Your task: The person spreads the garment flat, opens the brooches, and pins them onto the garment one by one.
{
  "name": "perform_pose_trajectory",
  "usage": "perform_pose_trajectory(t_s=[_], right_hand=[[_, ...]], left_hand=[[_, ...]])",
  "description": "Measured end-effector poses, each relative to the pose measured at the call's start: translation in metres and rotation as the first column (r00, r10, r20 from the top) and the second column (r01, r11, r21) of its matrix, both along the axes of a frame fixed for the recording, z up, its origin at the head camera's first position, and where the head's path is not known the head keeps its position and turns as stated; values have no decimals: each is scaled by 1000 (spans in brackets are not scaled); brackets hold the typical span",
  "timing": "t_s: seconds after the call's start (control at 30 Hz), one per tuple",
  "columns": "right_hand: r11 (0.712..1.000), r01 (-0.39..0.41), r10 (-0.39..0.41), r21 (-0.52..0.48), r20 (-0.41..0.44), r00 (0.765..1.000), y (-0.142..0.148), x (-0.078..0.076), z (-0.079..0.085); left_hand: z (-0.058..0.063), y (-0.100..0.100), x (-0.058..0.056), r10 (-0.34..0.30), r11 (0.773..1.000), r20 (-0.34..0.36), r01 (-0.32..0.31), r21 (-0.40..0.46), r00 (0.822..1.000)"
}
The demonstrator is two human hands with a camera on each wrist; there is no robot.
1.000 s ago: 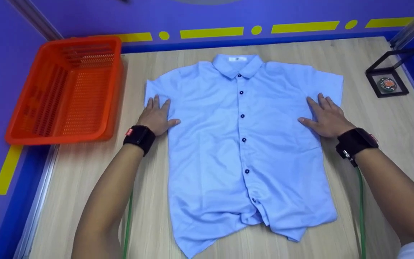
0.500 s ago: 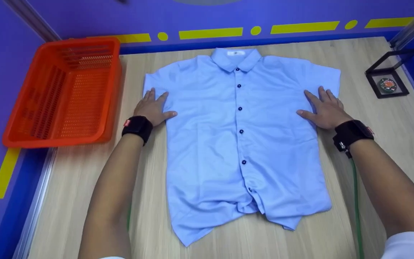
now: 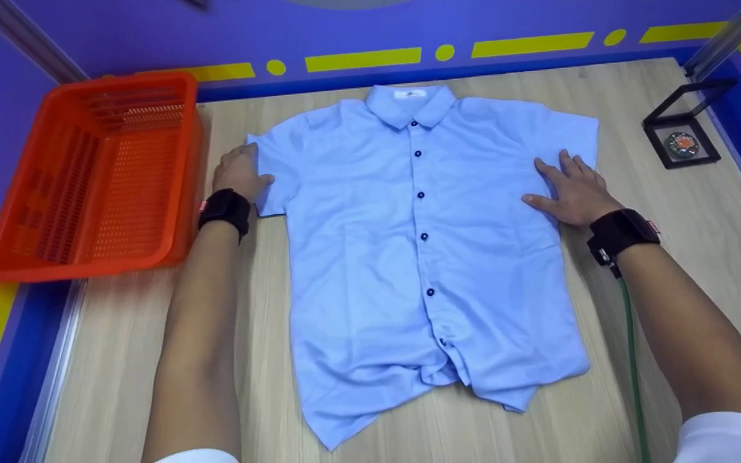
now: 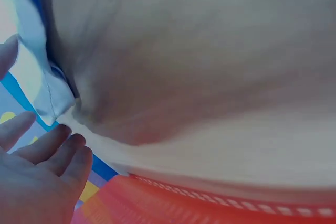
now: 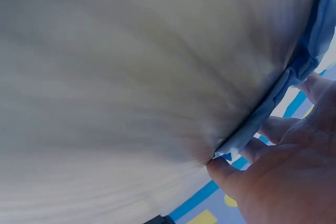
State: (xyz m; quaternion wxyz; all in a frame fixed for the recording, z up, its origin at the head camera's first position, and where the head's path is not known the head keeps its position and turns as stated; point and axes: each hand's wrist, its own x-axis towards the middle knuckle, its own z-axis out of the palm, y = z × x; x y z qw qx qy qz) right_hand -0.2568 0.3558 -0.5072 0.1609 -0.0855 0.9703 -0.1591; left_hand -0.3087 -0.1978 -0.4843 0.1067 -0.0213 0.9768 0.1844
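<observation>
"Two bare forearms (image 3: 197,334) stretch across the table (image 3: 116,399) from about eight and four o'clock, counted from the middle of the shirt (image 3: 357,270). Each wears a black wristband (image 3: 624,231)."

"What are the fingers doing?"

"On the left hand (image 3: 238,172), at ten o'clock, they're relaxed beside the sleeve's outer edge, with the thumb reaching over the cloth. No pinch that I can see. On the right hand (image 3: 579,193), at two, they're spread, lying on the other sleeve and the shirt's side, thumb pointing to nine."

"And the surroundings?"

"Pale wood grain below, and a violet-blue wall (image 3: 370,29) at twelve with yellow bars and dots. An orange basket (image 3: 181,161) sits between nine and ten, just beyond the left hand. Farther out at two, a black frame (image 3: 695,163) stands hinged open around a round badge (image 3: 684,145). A green cable (image 3: 631,347) trails from the right wrist toward five."

"How does the cloth look?"

"Light blue, thin and softly creased. It lies face up on the table, collar (image 3: 383,109) at twelve, six dark buttons (image 3: 420,195) down the front, hem rumpled and uneven at six. The basket is ribbed plastic, its walls pierced with slots."
</observation>
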Motion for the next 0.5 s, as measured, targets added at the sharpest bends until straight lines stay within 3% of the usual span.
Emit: perform_pose_trajectory(t_s=[0.3, 0.5], right_hand=[[1000, 5, -5, -1, -10, 1000, 0, 2, -3], [1000, 4, -4, 5, -16, 1000, 3, 1, -3]], left_hand=[[8, 7, -7, 93, 988, -75, -82, 133, 993], [8, 4, -13, 160, 975, -95, -142, 173, 983]])
